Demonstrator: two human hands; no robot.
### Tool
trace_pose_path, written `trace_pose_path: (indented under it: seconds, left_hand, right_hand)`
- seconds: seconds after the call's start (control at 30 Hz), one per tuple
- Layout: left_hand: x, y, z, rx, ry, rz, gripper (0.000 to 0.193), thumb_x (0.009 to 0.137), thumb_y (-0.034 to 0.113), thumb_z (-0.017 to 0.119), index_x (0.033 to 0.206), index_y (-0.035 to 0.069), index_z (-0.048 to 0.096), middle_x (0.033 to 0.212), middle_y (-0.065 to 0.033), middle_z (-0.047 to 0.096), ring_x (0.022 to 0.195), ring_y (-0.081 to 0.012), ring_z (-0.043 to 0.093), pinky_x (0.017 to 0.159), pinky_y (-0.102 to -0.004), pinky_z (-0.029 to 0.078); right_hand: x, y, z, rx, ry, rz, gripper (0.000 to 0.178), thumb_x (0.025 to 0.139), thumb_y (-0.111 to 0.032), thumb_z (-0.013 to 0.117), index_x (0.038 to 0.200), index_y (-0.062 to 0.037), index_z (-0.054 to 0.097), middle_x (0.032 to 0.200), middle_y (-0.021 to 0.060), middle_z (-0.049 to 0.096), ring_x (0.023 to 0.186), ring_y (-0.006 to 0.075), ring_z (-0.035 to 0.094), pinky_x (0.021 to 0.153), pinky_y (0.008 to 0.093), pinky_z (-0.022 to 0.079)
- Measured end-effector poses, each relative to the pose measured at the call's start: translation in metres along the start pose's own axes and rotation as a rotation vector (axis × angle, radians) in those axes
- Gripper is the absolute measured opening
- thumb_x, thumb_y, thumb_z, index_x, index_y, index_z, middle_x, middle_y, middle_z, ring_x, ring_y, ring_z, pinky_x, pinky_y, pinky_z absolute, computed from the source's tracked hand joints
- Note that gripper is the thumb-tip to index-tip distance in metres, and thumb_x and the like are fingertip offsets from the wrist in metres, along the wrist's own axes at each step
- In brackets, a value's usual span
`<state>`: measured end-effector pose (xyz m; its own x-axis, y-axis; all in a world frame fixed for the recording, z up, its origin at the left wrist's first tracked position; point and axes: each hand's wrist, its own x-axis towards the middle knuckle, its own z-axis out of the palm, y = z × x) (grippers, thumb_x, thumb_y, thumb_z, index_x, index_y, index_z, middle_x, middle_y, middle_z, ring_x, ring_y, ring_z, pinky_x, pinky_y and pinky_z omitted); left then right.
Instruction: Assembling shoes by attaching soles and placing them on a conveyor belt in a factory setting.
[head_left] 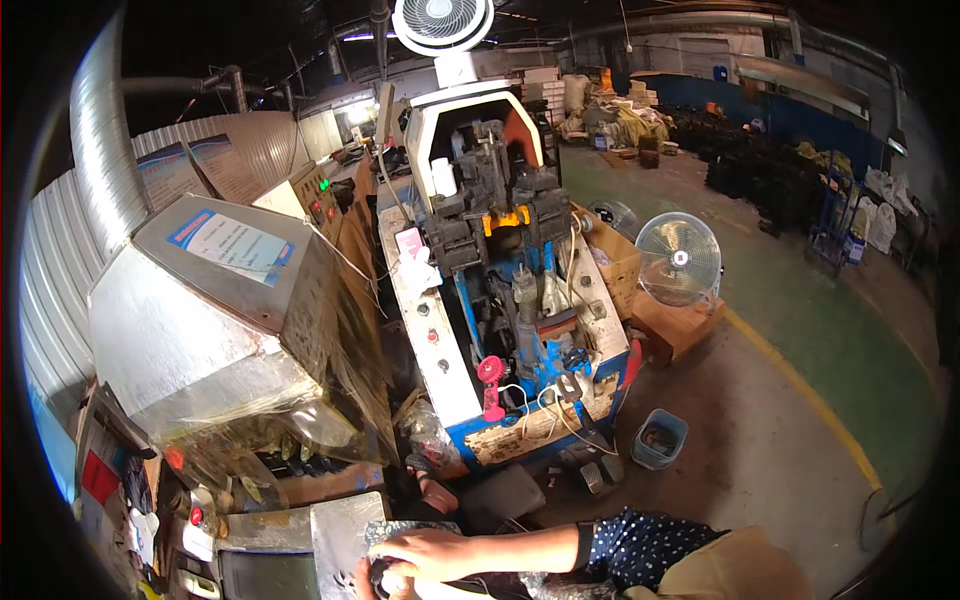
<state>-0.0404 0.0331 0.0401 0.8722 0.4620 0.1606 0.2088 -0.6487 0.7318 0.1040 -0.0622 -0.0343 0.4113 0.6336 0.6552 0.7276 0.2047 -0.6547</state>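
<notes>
At the lower edge, my right hand reaches in from the right, its forearm bare below a dark polka-dot sleeve. Its fingers bend over a small dark, rounded piece, whose kind I cannot make out. Fingertips that look like my left hand's show beside that piece; the rest of this hand is cut off by the picture's edge. Both are above a metal-topped bench. Just beyond the right hand lies a grey, speckled flat surface.
A blue-and-white machine with a pink handheld fan stands ahead. Left is a metal hood with plastic sheeting. Foot pedals, a blue bucket and a floor fan are at right. A foot shows beyond the bench.
</notes>
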Motion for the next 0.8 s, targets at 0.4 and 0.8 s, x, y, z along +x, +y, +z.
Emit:
trace_pose_path:
  seconds: [0.4, 0.8]
  left_hand:
    - [0.029, -0.008, 0.016, -0.213, 0.082, -0.011, 0.049, 0.092, 0.018, 0.066, 0.134, 0.001, 0.049, 0.126, -0.0163, 0.059, 0.114, -0.0259, 0.056, 0.098, -0.036, 0.045]
    - [0.014, -0.074, 0.058, -0.413, 0.006, -0.094, 0.05, 0.094, 0.01, 0.06, 0.139, 0.0, 0.041, 0.13, -0.0156, 0.053, 0.117, -0.0249, 0.053, 0.1, -0.0357, 0.044]
  right_hand:
    - [0.023, 0.02, 0.012, 0.201, -0.429, -0.04, 0.041, 0.098, -0.022, 0.054, 0.133, -0.0022, 0.046, 0.101, 0.0152, 0.065, 0.073, 0.0243, 0.065, 0.065, 0.0367, 0.053]
    - [0.027, 0.017, -0.016, 0.422, -0.673, 0.559, 0.052, 0.096, -0.027, 0.059, 0.14, -0.0027, 0.045, 0.123, 0.0212, 0.062, 0.116, 0.0275, 0.059, 0.098, 0.0366, 0.045]
